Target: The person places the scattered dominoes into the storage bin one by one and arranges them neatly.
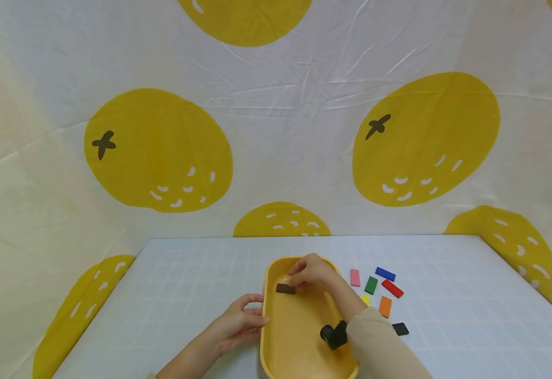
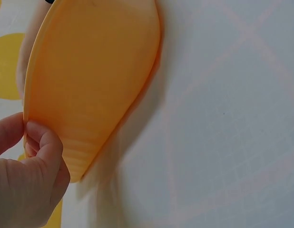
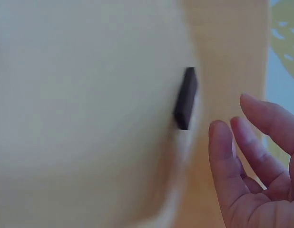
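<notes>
- The dark brown block (image 1: 285, 288) lies flat on the floor of the tray, near the far end and beside the right hand's fingertips.
- The right hand (image 1: 311, 269) reaches in over the far end; its grip is spread, with a gap between the fingers and the block in the right wrist view.
- The orange-yellow tray (image 1: 299, 337) stands lengthwise on the tabletop (image 1: 171, 295).
- The left hand (image 1: 239, 322) is at the tray's left side, its grip pinching the rim between thumb and fingers.
- A black device (image 1: 335, 336) shows beside the beige sleeve (image 1: 385, 342), over the tray.
- Right of the tray lie pink (image 1: 355, 277), green (image 1: 371, 285), blue (image 1: 385, 273), red (image 1: 392, 288), orange (image 1: 385, 306), black (image 1: 401, 329) and partly hidden yellow pieces (image 1: 365, 300).
- Behind hangs a pale cloth (image 1: 285, 152) with yellow fruit prints.
</notes>
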`<control>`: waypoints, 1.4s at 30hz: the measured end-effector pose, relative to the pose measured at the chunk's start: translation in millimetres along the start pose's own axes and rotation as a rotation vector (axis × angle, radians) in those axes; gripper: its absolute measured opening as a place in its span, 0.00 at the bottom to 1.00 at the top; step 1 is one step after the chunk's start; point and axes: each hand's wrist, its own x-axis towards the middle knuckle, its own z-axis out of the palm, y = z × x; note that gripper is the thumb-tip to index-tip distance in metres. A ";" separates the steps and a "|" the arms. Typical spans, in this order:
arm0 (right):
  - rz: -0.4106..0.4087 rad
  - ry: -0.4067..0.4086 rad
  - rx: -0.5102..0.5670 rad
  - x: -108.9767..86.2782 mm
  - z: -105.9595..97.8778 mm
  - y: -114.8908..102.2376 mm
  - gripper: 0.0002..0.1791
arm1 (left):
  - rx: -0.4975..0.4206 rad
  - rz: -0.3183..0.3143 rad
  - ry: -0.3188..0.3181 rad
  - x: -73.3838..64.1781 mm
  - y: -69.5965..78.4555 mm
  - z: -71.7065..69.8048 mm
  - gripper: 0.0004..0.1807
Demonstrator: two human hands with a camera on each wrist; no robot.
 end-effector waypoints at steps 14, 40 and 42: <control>-0.036 -0.138 0.041 -26.9 -75.7 -17.0 0.22 | 0.001 -0.003 0.017 1.5 -1.3 -0.1 0.27; 0.130 -0.122 0.071 -119.8 -160.9 89.1 0.26 | -0.030 0.009 -0.018 3.2 -5.4 -2.0 0.26; 0.153 -0.114 0.074 -122.4 -162.6 99.1 0.26 | -0.034 0.010 -0.017 2.6 -5.2 -3.3 0.26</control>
